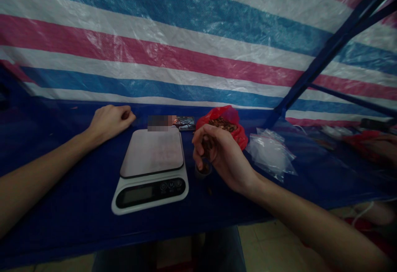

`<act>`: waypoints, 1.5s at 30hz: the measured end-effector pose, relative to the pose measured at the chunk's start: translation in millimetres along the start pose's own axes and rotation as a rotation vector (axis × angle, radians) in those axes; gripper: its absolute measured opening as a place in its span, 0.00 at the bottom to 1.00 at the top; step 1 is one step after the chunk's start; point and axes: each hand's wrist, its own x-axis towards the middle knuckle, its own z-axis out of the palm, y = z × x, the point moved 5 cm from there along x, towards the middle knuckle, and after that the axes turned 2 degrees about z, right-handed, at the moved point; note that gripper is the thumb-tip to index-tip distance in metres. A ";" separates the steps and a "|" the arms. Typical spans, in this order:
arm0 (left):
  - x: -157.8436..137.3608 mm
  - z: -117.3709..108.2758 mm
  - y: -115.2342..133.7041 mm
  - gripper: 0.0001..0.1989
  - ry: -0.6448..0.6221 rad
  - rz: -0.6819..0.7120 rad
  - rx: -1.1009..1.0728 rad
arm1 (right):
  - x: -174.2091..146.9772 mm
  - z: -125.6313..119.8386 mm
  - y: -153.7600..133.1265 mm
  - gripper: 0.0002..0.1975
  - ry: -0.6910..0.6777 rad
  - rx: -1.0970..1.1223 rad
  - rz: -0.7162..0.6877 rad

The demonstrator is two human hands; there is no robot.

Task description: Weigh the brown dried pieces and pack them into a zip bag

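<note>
My right hand (218, 152) is cupped, fingers curled, with small brown pieces (208, 147) showing between thumb and fingers. Under its fingertips stands a small clear cup (202, 173) with some brown bits inside; whether the fingers touch its rim I cannot tell. Just behind this hand, a red plastic bag (242, 137) lies open, full of the same brown pieces. My left hand (111, 120) rests closed on the blue tabletop, its fingers curled in and no object visible in it. Between the hands sits a white kitchen scale (151, 156) with a bare platform and a dark display.
Clear zip bags (271, 154) lie in a pile right of the red bag. Behind the scale is a phone (186, 123) with its screen lit, partly blurred out. A striped plastic sheet (155, 48) hangs behind the table, and a blue metal frame (313, 67) slants up at the right.
</note>
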 end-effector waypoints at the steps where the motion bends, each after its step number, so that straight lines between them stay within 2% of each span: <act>1: -0.2 -0.3 0.2 0.16 0.001 -0.007 -0.010 | 0.0 -0.2 0.6 0.16 0.008 -0.001 -0.007; 14: 1.9 5.8 -4.3 0.17 -0.015 -0.004 0.010 | 4.1 -5.7 11.9 0.14 0.038 0.000 -0.018; 20: 2.5 6.3 -4.0 0.16 -0.013 -0.003 0.004 | -0.7 -6.9 12.4 0.18 0.063 -0.045 -0.014; 29: 2.8 5.8 -3.6 0.17 0.006 0.009 0.028 | -2.1 -9.0 11.6 0.17 0.078 -0.091 -0.094; 34: 3.1 6.5 -3.3 0.17 -0.032 0.013 0.039 | -4.3 -7.8 11.5 0.14 0.101 -0.109 -0.121; 45: -0.6 0.2 -0.7 0.18 0.007 -0.014 0.007 | -6.5 -4.4 7.7 0.21 0.084 -0.125 -0.155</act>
